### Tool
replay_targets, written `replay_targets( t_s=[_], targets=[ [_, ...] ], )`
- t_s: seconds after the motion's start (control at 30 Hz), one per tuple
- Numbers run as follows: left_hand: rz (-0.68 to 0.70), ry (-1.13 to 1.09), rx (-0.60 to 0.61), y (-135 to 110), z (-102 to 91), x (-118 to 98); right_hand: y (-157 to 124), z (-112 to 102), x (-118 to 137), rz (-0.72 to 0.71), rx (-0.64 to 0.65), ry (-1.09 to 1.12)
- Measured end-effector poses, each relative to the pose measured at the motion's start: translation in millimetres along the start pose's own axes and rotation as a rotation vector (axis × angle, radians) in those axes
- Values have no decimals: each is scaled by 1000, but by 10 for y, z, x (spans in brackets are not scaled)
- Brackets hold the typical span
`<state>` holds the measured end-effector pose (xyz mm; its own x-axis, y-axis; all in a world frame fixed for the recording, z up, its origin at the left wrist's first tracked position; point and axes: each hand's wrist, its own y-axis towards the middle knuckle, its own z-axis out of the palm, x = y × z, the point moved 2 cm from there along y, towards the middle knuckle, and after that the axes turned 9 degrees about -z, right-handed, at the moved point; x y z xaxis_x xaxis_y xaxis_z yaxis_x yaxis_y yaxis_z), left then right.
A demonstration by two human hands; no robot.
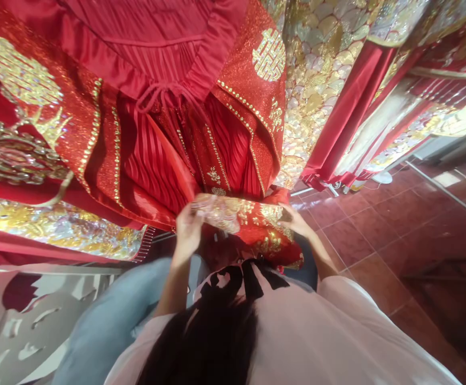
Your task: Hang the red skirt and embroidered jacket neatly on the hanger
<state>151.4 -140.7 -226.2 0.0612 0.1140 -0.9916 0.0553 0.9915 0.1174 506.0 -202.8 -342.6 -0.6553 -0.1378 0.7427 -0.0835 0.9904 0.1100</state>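
My left hand (pixel 187 230) grips the sequinned end of a folded red and gold embroidered cloth (pixel 253 227). My right hand (pixel 297 222) holds the far end of the same cloth, with its fingers spread along the edge. Directly above the cloth hangs a red pleated gown (pixel 153 166) with gold beaded bands and a gold double-happiness emblem (pixel 269 54). The cloth lies against the gown's lower edge. Below my hands are my pale pink top with a black bow (pixel 245 280) and my light blue jeans (pixel 108 315).
Gold-sequinned garments (pixel 321 80) and other red robes hang in a row along the upper part of the view. A red tiled floor (pixel 361 230) spreads to the right. A white carved panel (pixel 28 326) stands at the lower left.
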Motion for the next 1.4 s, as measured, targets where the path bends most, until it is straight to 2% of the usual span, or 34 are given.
replay_targets(
  t_s=[0.07,0.13,0.23,0.33,0.4,0.57,0.7,0.8,0.87,0.9,0.97,1.0,1.07,1.13,1.17,1.2,1.27,1.33,1.4],
  targets=[
    [121,10,-233,-2,-273,-260,67,12,63,-36,43,53],
    [210,6,-393,-28,-463,-469,179,52,195,-74,111,35],
    [270,52,-510,-69,-653,-683,361,156,416,-90,232,-56],
    [298,121,-626,-99,-854,-797,488,251,546,-95,350,-89],
    [307,102,-671,-108,-1001,-840,539,262,557,-100,357,-90],
    [308,96,-718,-121,-1286,-906,580,175,417,-2,152,-193],
    [311,127,-772,-140,-1469,-882,535,120,443,-41,1,-9],
    [313,200,-806,-173,-1667,-812,510,-42,694,-7,-173,57],
    [276,298,-819,-191,-1794,-752,538,-174,1028,-50,-283,48],
    [211,370,-791,-186,-1828,-721,569,-217,1241,-94,-322,60],
    [88,553,-673,-154,-1781,-685,667,-207,1730,-218,-347,130],
    [80,647,-580,-130,-1683,-686,726,-149,1992,-292,-338,171],
    [213,776,-361,-86,-1350,-714,849,62,2505,-433,-266,183],
    [375,768,-57,-51,-917,-709,953,318,2942,-532,-205,179],
    [393,732,44,-31,-724,-681,995,432,3119,-566,-196,178],
    [364,697,65,-3,-573,-639,1033,524,3262,-589,-200,181],
    [302,611,-27,60,-413,-543,1109,628,3443,-615,-228,207],
    [303,543,-140,114,-416,-477,1218,635,3480,-634,-189,283],
    [383,515,-198,147,-516,-484,1376,585,3377,-674,-26,419]
  ],
)
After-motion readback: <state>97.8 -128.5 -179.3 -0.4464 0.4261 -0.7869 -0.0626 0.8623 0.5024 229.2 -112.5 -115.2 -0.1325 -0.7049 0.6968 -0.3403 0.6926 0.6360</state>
